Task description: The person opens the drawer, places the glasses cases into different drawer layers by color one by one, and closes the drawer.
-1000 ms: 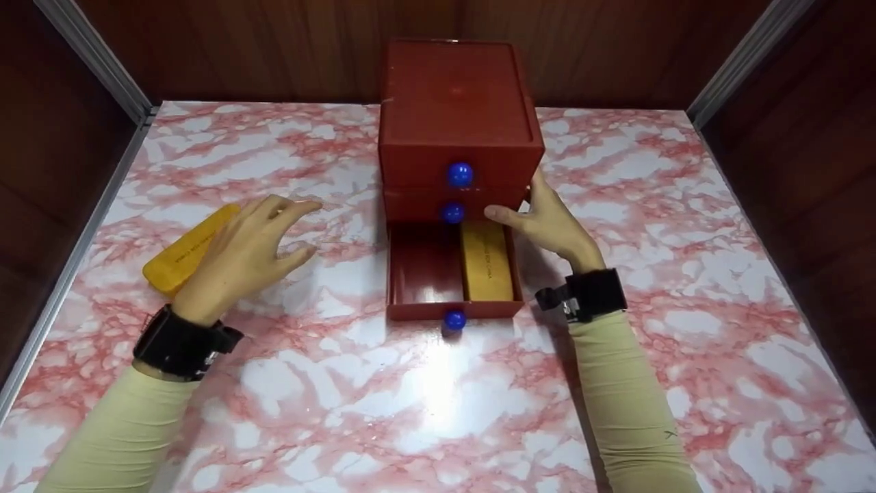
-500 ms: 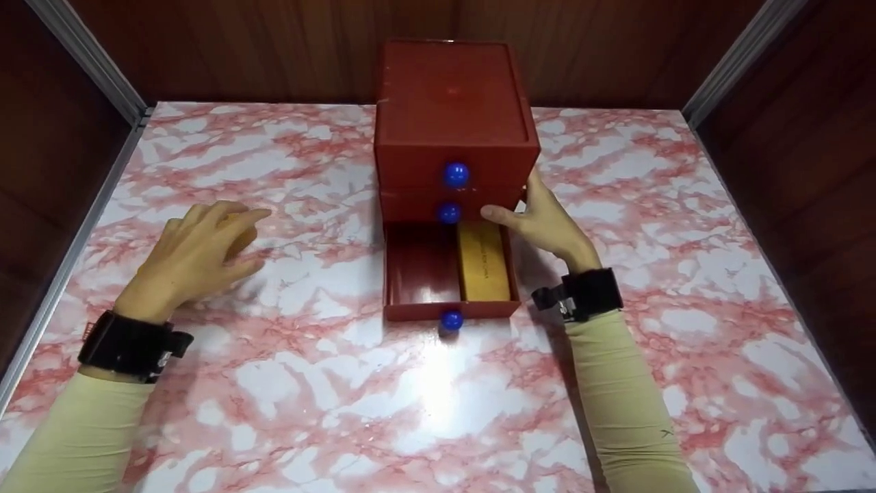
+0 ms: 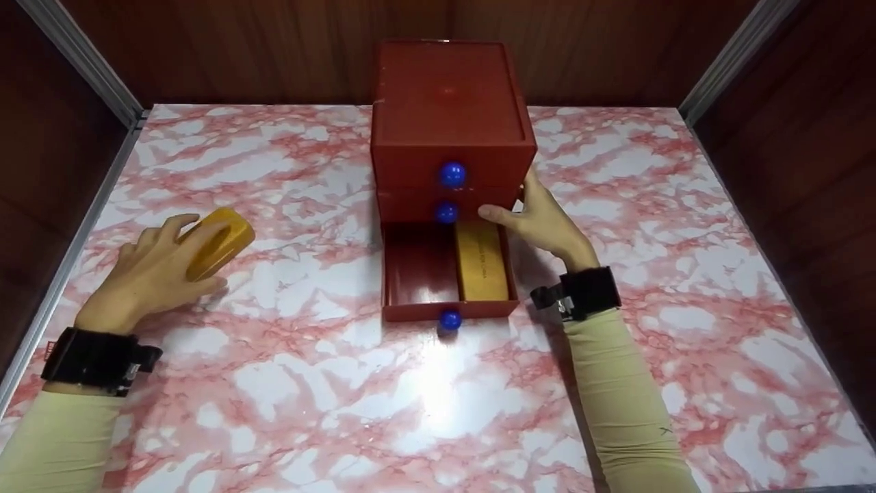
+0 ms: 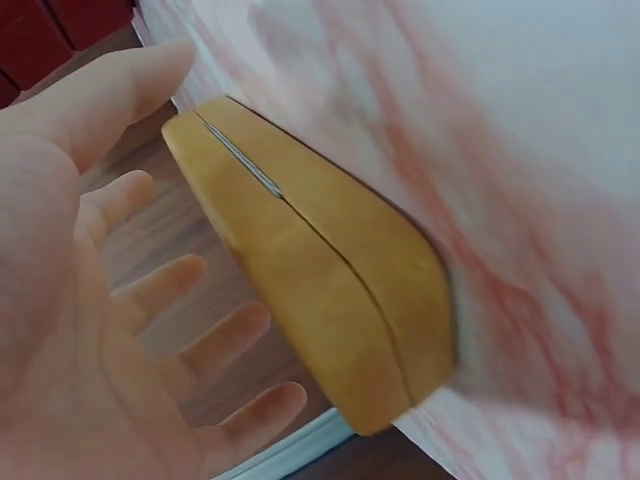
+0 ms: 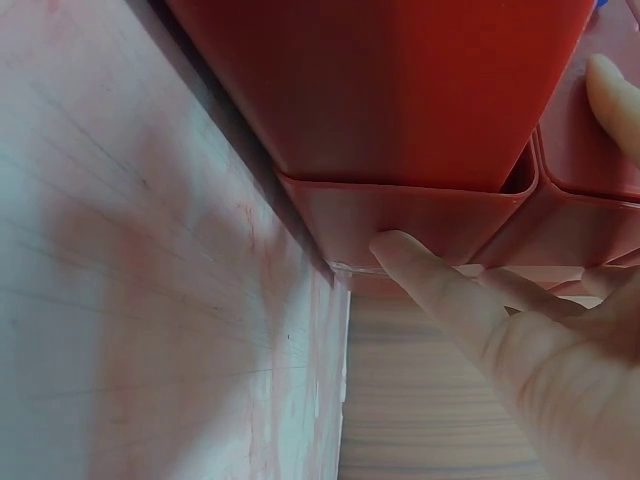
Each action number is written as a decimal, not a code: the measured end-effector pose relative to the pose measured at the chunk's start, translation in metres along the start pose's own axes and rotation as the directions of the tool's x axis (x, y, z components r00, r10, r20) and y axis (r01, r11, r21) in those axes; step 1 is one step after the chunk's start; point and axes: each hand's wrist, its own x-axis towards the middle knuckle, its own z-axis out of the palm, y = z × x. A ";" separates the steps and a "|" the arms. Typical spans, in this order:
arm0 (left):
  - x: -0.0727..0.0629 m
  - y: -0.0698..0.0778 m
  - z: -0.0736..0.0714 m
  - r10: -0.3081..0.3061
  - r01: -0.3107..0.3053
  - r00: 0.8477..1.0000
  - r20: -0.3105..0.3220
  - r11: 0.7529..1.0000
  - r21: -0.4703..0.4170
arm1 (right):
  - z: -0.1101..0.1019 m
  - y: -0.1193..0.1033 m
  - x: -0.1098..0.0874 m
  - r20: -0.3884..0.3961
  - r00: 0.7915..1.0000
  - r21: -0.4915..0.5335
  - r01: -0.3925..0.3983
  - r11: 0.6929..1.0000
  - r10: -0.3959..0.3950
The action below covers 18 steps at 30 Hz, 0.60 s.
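Observation:
In the head view my left hand (image 3: 154,267) is beside a yellow glasses case (image 3: 226,236) on the table. The left wrist view shows the case's (image 4: 310,240) seam and metal hinge, with my loosely bent fingers alongside and a gap to the palm. My right hand (image 3: 547,222) rests on the right side of a red drawer cabinet (image 3: 452,96), thumb on its front and fingers along its side wall. The bottom drawer (image 3: 421,274) is pulled out; a second yellow case (image 3: 482,263) lies in its right half. In the right wrist view, straight fingers (image 5: 430,275) touch the cabinet's side.
Blue round knobs (image 3: 452,174) mark the drawers; the upper ones are pushed in. The pink-and-white marbled table (image 3: 308,397) is bounded by dark wooden panels (image 3: 274,51) at the back and sides.
My left hand has moved left and back over the glasses case, whose far end now shows past the fingers and appears turned. The right hand and the drawers have stayed put.

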 end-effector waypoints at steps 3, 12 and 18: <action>-0.003 -0.006 0.001 -0.018 0.018 0.999 0.034 1.000 0.006 | 0.000 0.000 0.000 0.000 1.000 0.000 -0.002 1.000 0.002; -0.012 -0.015 0.008 0.010 -0.009 1.000 0.020 0.999 -0.037 | 0.000 0.000 0.000 -0.002 1.000 -0.002 0.002 1.000 -0.002; -0.013 -0.018 0.008 -0.016 0.018 0.999 0.040 0.998 -0.067 | -0.001 -0.001 -0.001 -0.001 1.000 -0.004 -0.007 1.000 0.007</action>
